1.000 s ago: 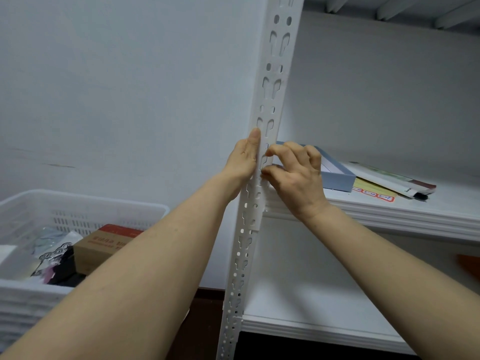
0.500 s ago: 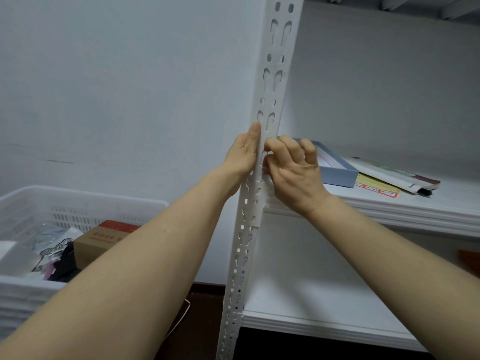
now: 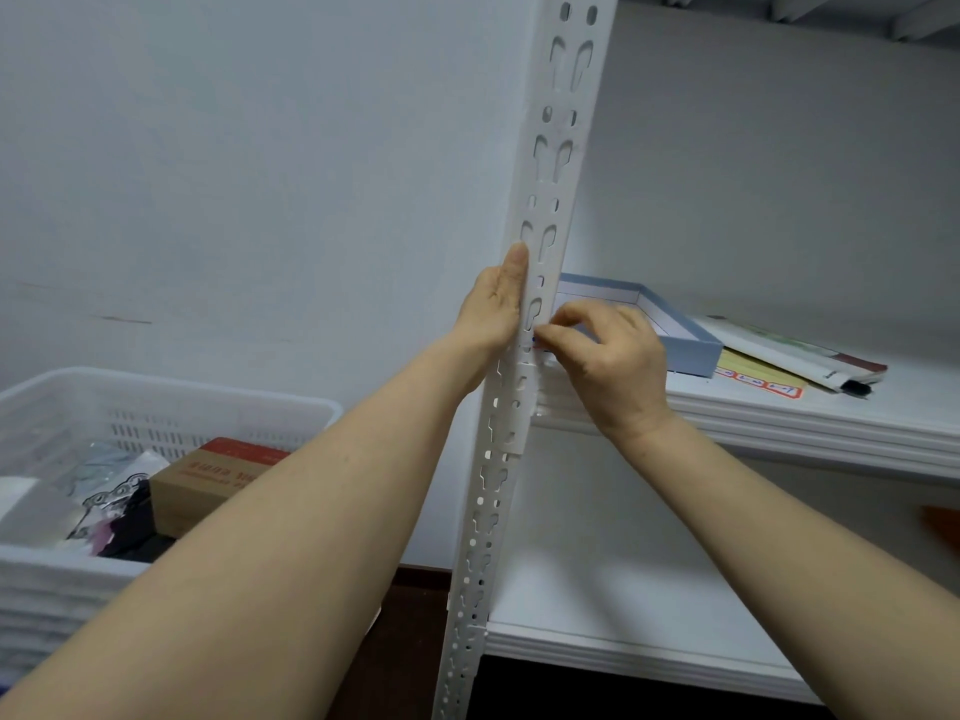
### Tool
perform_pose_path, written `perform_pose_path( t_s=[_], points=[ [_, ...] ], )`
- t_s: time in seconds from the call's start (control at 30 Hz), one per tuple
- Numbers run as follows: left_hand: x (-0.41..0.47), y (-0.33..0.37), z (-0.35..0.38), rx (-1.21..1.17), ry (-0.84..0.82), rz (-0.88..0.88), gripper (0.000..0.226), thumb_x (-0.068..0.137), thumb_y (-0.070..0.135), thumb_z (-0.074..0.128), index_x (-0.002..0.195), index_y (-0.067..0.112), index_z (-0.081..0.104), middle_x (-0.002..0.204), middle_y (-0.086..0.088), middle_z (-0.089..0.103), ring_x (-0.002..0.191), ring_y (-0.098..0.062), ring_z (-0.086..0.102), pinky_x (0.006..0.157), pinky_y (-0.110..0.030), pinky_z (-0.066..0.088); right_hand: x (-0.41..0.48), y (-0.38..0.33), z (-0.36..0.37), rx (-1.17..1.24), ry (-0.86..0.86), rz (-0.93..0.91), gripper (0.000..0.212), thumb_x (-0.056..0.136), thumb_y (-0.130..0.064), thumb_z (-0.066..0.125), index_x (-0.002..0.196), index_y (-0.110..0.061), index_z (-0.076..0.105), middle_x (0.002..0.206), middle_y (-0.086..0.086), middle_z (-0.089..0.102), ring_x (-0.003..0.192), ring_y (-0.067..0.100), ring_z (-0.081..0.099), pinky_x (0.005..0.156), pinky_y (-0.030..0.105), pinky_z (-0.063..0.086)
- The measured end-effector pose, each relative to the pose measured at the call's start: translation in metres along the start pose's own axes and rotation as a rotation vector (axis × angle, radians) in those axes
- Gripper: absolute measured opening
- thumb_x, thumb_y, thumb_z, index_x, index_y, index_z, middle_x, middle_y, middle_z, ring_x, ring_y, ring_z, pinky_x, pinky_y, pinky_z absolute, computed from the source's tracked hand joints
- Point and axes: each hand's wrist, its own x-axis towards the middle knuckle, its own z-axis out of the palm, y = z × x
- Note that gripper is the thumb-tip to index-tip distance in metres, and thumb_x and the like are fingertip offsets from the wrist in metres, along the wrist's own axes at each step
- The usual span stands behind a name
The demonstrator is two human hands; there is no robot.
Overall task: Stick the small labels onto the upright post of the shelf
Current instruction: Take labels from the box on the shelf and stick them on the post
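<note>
The white slotted upright post (image 3: 558, 148) of the shelf rises through the middle of the view. My left hand (image 3: 493, 309) lies flat against its left side, fingers straight and pointing up. My right hand (image 3: 613, 356) comes from the right with curled fingers, and its thumb and forefinger pinch a small label (image 3: 535, 341) against the post's front face, just above the shelf board. Only a sliver of the label with a blue mark shows; the rest is hidden by my fingers.
A white shelf board (image 3: 779, 423) carries a light blue box lid (image 3: 685, 345) and papers (image 3: 789, 356). A lower white shelf (image 3: 623, 615) sits beneath. At the left, a white plastic basket (image 3: 156, 402) holds a cardboard box (image 3: 208, 480) and packets.
My right hand has slid a little down the post, and its fingertips now meet at the front face. My left hand stays flat on the post's side.
</note>
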Motion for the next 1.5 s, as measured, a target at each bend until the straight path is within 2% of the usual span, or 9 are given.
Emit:
perform_pose_path(
  t_s=[0.2, 0.33, 0.57, 0.8, 1.03, 1.13, 1.3, 1.37, 1.5],
  points=[
    [0.001, -0.001, 0.001, -0.024, 0.006, 0.003, 0.076, 0.097, 0.057, 0.023, 0.099, -0.011, 0.057, 0.083, -0.013, 0.056, 0.075, -0.019, 0.054, 0.069, -0.032, 0.045, 0.002, -0.002, -0.004, -0.021, -0.037, -0.040, 0.009, 0.072, -0.011, 0.075, 0.074, -0.019, 0.073, 0.072, -0.004, 0.068, 0.051, 0.019, 0.058, 0.041, 0.021, 0.037],
    [0.006, -0.002, 0.003, 0.016, 0.050, -0.025, 0.084, 0.084, 0.073, 0.023, 0.096, -0.002, 0.059, 0.087, -0.016, 0.061, 0.077, -0.023, 0.056, 0.071, -0.034, 0.044, 0.003, 0.000, -0.002, -0.028, -0.024, -0.114, 0.009, 0.077, -0.007, 0.068, 0.073, -0.015, 0.070, 0.072, -0.001, 0.068, 0.052, 0.019, 0.058, 0.043, 0.024, 0.039],
    [0.007, -0.002, 0.003, 0.024, 0.066, -0.027, 0.092, 0.078, 0.073, 0.023, 0.105, -0.007, 0.059, 0.092, -0.016, 0.064, 0.079, -0.018, 0.056, 0.078, -0.039, 0.049, 0.001, 0.001, 0.001, -0.033, -0.009, -0.156, 0.009, 0.080, -0.004, 0.066, 0.076, -0.012, 0.069, 0.075, 0.001, 0.068, 0.056, 0.019, 0.058, 0.049, 0.024, 0.041],
    [0.007, -0.003, 0.005, 0.023, 0.084, -0.020, 0.074, 0.095, 0.061, 0.022, 0.096, -0.004, 0.059, 0.082, -0.007, 0.056, 0.072, -0.016, 0.051, 0.068, -0.030, 0.042, 0.004, 0.001, 0.001, -0.035, -0.030, -0.164, 0.011, 0.077, -0.001, 0.066, 0.074, -0.011, 0.068, 0.074, 0.002, 0.067, 0.055, 0.018, 0.056, 0.049, 0.022, 0.036],
    [0.006, -0.003, 0.004, 0.033, 0.080, -0.045, 0.085, 0.080, 0.079, 0.021, 0.096, 0.003, 0.057, 0.083, -0.007, 0.055, 0.074, -0.020, 0.051, 0.069, -0.031, 0.041, -0.012, 0.006, -0.002, 0.199, -0.117, 0.092, 0.010, 0.087, -0.020, 0.061, 0.084, -0.014, 0.069, 0.087, 0.000, 0.069, 0.065, 0.020, 0.065, 0.044, 0.030, 0.050],
    [0.005, -0.002, 0.005, 0.021, 0.081, -0.069, 0.097, 0.068, 0.087, 0.021, 0.104, 0.005, 0.059, 0.097, -0.010, 0.064, 0.085, -0.022, 0.060, 0.080, -0.035, 0.047, -0.004, 0.002, -0.005, 0.198, -0.085, 0.097, 0.007, 0.082, -0.020, 0.067, 0.080, -0.015, 0.072, 0.084, 0.000, 0.070, 0.061, 0.021, 0.064, 0.041, 0.030, 0.049],
    [0.003, 0.000, 0.003, 0.008, 0.044, -0.021, 0.079, 0.088, 0.071, 0.023, 0.091, -0.001, 0.056, 0.079, -0.009, 0.054, 0.070, -0.018, 0.051, 0.063, -0.028, 0.040, 0.005, 0.004, -0.005, 0.041, -0.074, -0.007, 0.006, 0.072, -0.013, 0.075, 0.072, -0.017, 0.071, 0.079, -0.002, 0.070, 0.050, 0.023, 0.058, 0.038, 0.023, 0.041],
    [0.004, -0.001, 0.003, 0.007, 0.047, -0.032, 0.088, 0.082, 0.076, 0.023, 0.099, -0.002, 0.059, 0.084, -0.013, 0.061, 0.073, -0.021, 0.057, 0.067, -0.032, 0.044, 0.008, 0.004, -0.004, -0.044, -0.037, -0.076, 0.011, 0.069, -0.011, 0.077, 0.066, -0.016, 0.068, 0.080, -0.002, 0.070, 0.059, 0.022, 0.060, 0.045, 0.024, 0.040],
    [0.003, 0.000, 0.004, 0.019, 0.041, -0.041, 0.081, 0.082, 0.076, 0.023, 0.104, 0.007, 0.060, 0.099, -0.014, 0.066, 0.089, -0.024, 0.065, 0.085, -0.037, 0.050, 0.018, 0.000, -0.001, -0.106, 0.070, -0.236, 0.021, 0.075, -0.002, 0.069, 0.057, -0.009, 0.060, 0.100, 0.010, 0.070, 0.101, 0.025, 0.052, 0.092, 0.040, 0.043]
  ],
)
